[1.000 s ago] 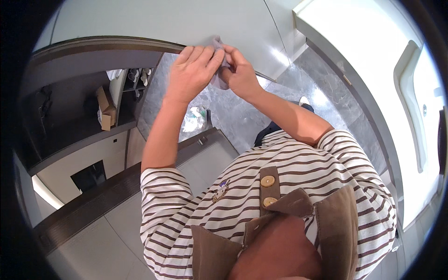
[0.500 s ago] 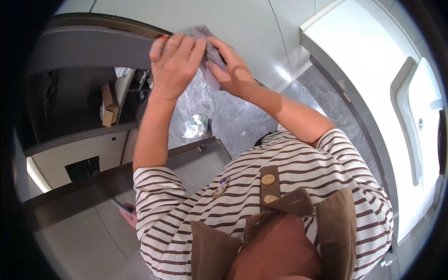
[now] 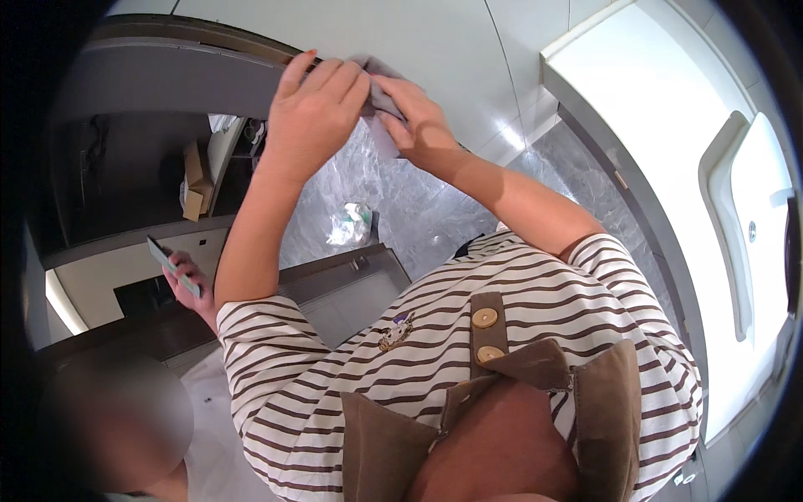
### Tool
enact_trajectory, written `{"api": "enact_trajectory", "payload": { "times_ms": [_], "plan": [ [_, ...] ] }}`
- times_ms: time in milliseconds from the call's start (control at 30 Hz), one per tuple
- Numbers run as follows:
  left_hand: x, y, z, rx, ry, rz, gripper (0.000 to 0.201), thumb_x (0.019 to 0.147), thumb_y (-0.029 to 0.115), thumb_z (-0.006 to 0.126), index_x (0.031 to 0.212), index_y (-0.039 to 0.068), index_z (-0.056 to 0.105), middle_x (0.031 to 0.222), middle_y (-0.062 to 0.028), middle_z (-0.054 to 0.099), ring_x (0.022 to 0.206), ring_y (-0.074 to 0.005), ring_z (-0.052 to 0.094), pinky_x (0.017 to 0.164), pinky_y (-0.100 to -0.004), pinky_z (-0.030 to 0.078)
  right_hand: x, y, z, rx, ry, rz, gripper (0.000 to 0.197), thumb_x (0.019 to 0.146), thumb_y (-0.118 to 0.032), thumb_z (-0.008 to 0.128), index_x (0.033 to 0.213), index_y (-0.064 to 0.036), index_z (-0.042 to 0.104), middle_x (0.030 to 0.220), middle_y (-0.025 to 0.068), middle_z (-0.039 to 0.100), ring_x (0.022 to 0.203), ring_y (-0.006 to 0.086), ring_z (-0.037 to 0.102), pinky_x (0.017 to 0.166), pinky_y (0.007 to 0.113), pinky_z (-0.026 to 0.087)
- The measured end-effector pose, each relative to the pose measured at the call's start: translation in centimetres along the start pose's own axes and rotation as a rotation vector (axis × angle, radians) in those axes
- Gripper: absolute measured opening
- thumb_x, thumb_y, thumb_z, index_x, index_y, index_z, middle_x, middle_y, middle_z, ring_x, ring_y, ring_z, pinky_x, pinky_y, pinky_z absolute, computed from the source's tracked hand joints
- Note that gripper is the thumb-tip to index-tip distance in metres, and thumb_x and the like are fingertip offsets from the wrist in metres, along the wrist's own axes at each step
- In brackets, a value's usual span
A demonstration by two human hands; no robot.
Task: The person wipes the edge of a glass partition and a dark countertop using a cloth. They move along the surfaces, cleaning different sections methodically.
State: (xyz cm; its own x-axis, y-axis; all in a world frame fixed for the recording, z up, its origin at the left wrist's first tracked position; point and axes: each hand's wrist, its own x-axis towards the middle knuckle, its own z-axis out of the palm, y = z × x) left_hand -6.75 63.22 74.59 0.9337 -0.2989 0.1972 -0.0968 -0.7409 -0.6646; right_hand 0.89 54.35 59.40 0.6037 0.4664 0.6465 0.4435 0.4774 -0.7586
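Both hands are raised together at the top of the view, on either side of a soft grey cloth (image 3: 386, 99). My right hand (image 3: 422, 130) is closed round the cloth, thumb and fingers bent over it. Beside it, my left hand (image 3: 316, 113) has its fingers curled against the cloth's left side; most fingertips are hidden, and the little finger sticks out near the dark frame edge (image 3: 209, 40). A loose fold of the cloth hangs below the hands.
At lower left another person's hand holds a phone (image 3: 174, 266). A white plastic bag (image 3: 350, 224) lies on the grey marble floor (image 3: 418, 205). To the right is a white counter (image 3: 652, 92) with a basin (image 3: 757, 184). Dark shelving holds an open cardboard box (image 3: 196, 184).
The other person has come into view at lower left, with the phone raised higher. My left elbow has shifted slightly left; both hands stay at the cloth.
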Motion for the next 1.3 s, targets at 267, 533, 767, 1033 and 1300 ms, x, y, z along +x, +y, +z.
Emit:
{"api": "enact_trajectory", "payload": {
  "times_ms": [267, 533, 767, 1033, 1300],
  "plan": [
    [-2.2, 0.8, 1.8, -0.019, -0.05, 0.029, 0.015, 0.075, 0.012, 0.06, 0.09, 0.01, 0.063, 0.098, 0.0031, 0.062, 0.103, -0.0107, 0.059, 0.106, -0.0398, 0.033, -1.3, 0.7, 1.7, -0.015, 0.029, 0.082, 0.042, 0.08, 0.0, 0.062, 0.121, -0.004, 0.056, 0.111, 0.0165, 0.062, 0.102, 0.0348, 0.06, 0.088, 0.038, 0.048],
    [-4.2, -1.1, -2.7, 0.034, 0.084, -0.121, 0.014, 0.073, 0.011, 0.061, 0.086, 0.01, 0.066, 0.099, 0.003, 0.064, 0.105, -0.0121, 0.059, 0.107, -0.0403, 0.028, 1.3, -2.7, 4.2, -0.036, 0.069, -0.11, 0.037, 0.082, -0.003, 0.066, 0.118, -0.0034, 0.059, 0.107, 0.0166, 0.065, 0.096, 0.0318, 0.064, 0.083, 0.033, 0.051],
    [-6.4, 1.1, -0.8, 0.026, -0.006, -0.078, 0.016, 0.074, 0.014, 0.058, 0.088, 0.01, 0.065, 0.095, 0.0022, 0.061, 0.104, -0.013, 0.057, 0.108, -0.0415, 0.03, -2.0, -1.2, 4.3, -0.079, 0.009, -0.043, 0.036, 0.078, 0.0, 0.064, 0.114, -0.003, 0.061, 0.105, 0.0158, 0.064, 0.092, 0.0318, 0.063, 0.08, 0.034, 0.051],
    [-8.3, 0.6, -2.8, -0.087, 0.188, -0.093, 0.005, 0.067, 0.01, 0.059, 0.066, 0.009, 0.064, 0.072, -0.0005, 0.055, 0.087, -0.0167, 0.057, 0.104, -0.04, 0.038, -2.4, -5.7, 5.4, -0.097, -0.039, 0.041, 0.034, 0.08, -0.004, 0.061, 0.114, -0.0034, 0.06, 0.106, 0.0165, 0.063, 0.095, 0.0349, 0.061, 0.082, 0.037, 0.05],
    [-11.5, 0.1, -7.5, 0.004, 0.123, -0.134, 0.006, 0.067, 0.013, 0.059, 0.072, 0.01, 0.062, 0.08, 0.0001, 0.056, 0.094, -0.0146, 0.057, 0.107, -0.0418, 0.032, -2.2, -10.3, 7.4, -0.085, -0.054, -0.016, 0.037, 0.079, 0.001, 0.064, 0.116, -0.0021, 0.061, 0.107, 0.0149, 0.063, 0.097, 0.0311, 0.063, 0.084, 0.035, 0.049]
  ]
}}
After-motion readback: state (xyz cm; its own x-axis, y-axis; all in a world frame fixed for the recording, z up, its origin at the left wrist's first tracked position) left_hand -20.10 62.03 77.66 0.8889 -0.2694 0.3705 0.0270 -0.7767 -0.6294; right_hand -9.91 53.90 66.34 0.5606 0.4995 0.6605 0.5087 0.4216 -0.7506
